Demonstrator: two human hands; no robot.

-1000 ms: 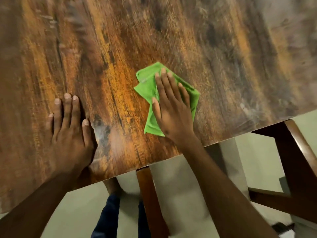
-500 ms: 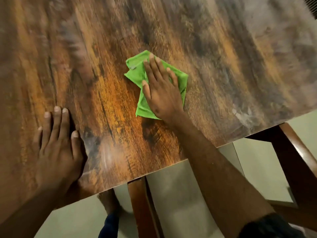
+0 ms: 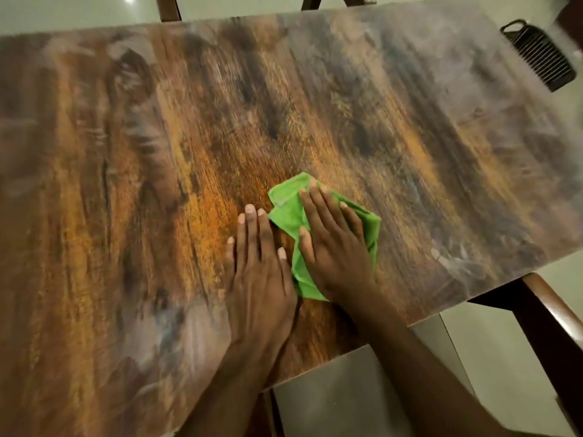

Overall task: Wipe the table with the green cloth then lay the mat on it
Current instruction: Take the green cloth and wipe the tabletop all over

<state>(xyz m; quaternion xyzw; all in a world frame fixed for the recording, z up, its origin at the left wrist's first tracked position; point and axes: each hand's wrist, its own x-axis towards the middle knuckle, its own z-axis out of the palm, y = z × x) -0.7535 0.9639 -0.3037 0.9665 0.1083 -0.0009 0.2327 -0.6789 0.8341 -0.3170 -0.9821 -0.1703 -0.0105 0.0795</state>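
Right hand [image 3: 331, 247] flat on green cloth [image 3: 288, 216] — left hand [image 3: 258, 279] beside, table [image 3: 157, 184]

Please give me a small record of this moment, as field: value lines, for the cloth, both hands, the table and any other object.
cloth: green cloth, crumpled, lying on the table
right hand: right hand flat on the cloth, fingers straight, pressing
left hand: left hand flat on bare wood beside the cloth, fingers straight
table: wooden table, pale smears at its right side
other object: dark ribbed item beyond the far right corner
mat: not in view
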